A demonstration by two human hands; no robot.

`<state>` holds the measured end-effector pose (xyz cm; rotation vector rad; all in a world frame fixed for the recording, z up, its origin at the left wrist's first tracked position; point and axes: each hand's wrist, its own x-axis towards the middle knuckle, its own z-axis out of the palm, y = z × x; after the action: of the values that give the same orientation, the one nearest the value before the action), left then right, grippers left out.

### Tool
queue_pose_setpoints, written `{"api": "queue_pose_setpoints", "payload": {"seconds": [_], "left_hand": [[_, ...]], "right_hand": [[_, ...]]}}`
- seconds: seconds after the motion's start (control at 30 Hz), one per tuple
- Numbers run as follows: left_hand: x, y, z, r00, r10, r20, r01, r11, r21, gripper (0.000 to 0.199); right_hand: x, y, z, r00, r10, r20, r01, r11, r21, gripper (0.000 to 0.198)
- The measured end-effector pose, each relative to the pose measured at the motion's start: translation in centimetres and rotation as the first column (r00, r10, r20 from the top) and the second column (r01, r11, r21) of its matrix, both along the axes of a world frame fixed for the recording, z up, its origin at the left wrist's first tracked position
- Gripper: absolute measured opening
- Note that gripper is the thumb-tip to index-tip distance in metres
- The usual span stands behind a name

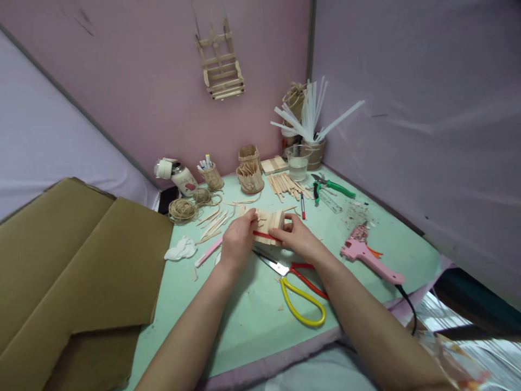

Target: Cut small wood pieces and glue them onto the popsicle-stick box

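Note:
Between my two hands is a small craft-stick holder (268, 221), built of pale wooden sticks with a red band along its lower part. My left hand (239, 239) grips its left side, the fingers partly hidden behind it. On the right side, my right hand (299, 236) holds it with thumb in front and fingers at the edge. Just below lie large scissors (280, 267) with one red and one yellow handle, blades partly open. Loose craft sticks (287, 185) are piled behind the holder. A red marker (303, 206) rests near my right hand.
A pink glue gun (372, 259) with a black cord lies at right, near green-handled pliers (340, 189). Behind stand a cup of water (298, 167) and stick-built holders (249, 176). Twine (182, 210), white tissue (181, 248) and a large cardboard sheet (93, 244) are at left.

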<state>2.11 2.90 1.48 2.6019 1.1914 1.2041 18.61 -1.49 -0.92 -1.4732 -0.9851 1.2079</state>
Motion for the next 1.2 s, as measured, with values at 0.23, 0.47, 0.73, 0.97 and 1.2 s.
{"api": "queue_pose_setpoints", "payload": {"seconds": [0.23, 0.47, 0.73, 0.97, 1.2], "left_hand": [[-0.7, -1.4, 0.5, 0.998, -0.056, 0.016, 0.053, 0.990, 0.129, 0.029], [-0.8, -1.5, 0.4, 0.999, -0.031, -0.039, 0.036, 0.989, 0.145, 0.028], [-0.7, -1.4, 0.2, 0.998, -0.051, -0.046, 0.057, 0.991, 0.121, 0.033], [-0.6, -1.4, 0.2, 0.997, -0.080, -0.012, 0.081, 0.989, 0.120, 0.037], [-0.8, -1.2, 0.1, 0.993, -0.058, 0.104, 0.049, 0.995, 0.087, 0.038]], "right_hand": [[0.0, -0.2, 0.6, 0.995, 0.028, -0.095, -0.030, 0.999, -0.015, 0.055], [-0.3, -0.5, 1.4, 0.993, 0.024, -0.115, -0.029, 0.999, -0.035, 0.052], [-0.1, -0.3, 0.4, 0.995, 0.025, -0.099, -0.025, 1.000, 0.007, 0.055], [0.0, -0.1, -0.4, 1.000, 0.009, -0.025, -0.008, 0.999, 0.043, 0.059], [0.0, -0.1, -0.4, 0.999, -0.008, -0.032, 0.010, 0.998, 0.067, 0.062]]}}
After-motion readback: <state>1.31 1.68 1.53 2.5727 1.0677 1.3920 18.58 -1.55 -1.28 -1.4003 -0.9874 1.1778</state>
